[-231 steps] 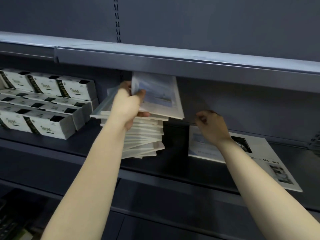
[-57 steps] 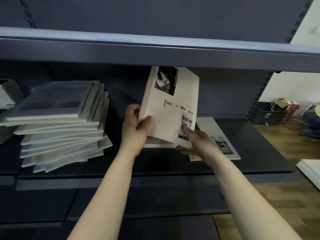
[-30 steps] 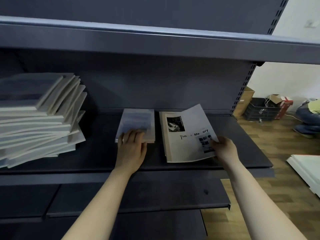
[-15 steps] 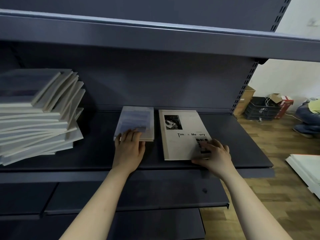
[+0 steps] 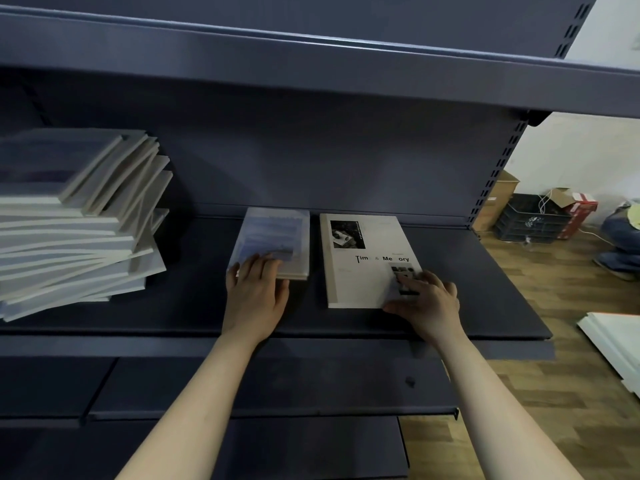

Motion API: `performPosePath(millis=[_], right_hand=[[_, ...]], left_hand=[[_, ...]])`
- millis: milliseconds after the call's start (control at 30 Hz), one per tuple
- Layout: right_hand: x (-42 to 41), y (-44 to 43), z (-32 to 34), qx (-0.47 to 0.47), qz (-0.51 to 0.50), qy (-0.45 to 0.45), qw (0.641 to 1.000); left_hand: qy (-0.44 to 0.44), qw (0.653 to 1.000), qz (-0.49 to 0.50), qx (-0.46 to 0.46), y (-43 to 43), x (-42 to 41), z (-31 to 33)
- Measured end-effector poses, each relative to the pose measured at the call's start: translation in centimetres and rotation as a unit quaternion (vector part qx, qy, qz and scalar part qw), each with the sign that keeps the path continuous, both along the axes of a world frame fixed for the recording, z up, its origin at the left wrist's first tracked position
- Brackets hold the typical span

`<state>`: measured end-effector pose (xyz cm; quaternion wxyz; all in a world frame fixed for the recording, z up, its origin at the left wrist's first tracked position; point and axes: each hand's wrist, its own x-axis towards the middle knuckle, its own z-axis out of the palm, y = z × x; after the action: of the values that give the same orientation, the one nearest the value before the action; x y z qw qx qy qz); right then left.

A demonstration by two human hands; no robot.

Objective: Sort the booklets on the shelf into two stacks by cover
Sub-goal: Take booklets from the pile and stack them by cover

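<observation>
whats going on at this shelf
A person is sorting booklets by cover. The left hand rests flat on a blue booklet, and the right hand presses the near corner of a white booklet lying beside it. A tall, untidy pile waits at the left of the shelf.

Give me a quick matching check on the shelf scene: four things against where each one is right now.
Things:
1. unsorted pile
2. blue-cover booklet
3. white-cover booklet
4. black crate

Places:
A. flat on the shelf, under the right hand
B. on the floor, past the shelf's right end
C. far left of the shelf, fanned out
D. flat on the shelf, under the fingers of the left hand

Pairs: 1-C, 2-D, 3-A, 4-B
</observation>
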<state>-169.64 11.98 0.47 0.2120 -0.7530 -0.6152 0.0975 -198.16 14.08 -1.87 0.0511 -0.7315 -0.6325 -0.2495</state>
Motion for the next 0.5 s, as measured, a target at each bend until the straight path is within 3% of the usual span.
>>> performPosePath(millis=[300,500], right_hand=[[-0.3,-0.1,0.0,-0.023,-0.008,0.005,1.0],[-1.7,-0.1,1.5,-0.038,0.003,-0.06,0.997]], left_hand=[[-0.007,1.0,-0.004,0.006,0.0,0.0,0.0],[-0.073,0.996,-0.05,0.014,-1.0,-0.9,1.3]])
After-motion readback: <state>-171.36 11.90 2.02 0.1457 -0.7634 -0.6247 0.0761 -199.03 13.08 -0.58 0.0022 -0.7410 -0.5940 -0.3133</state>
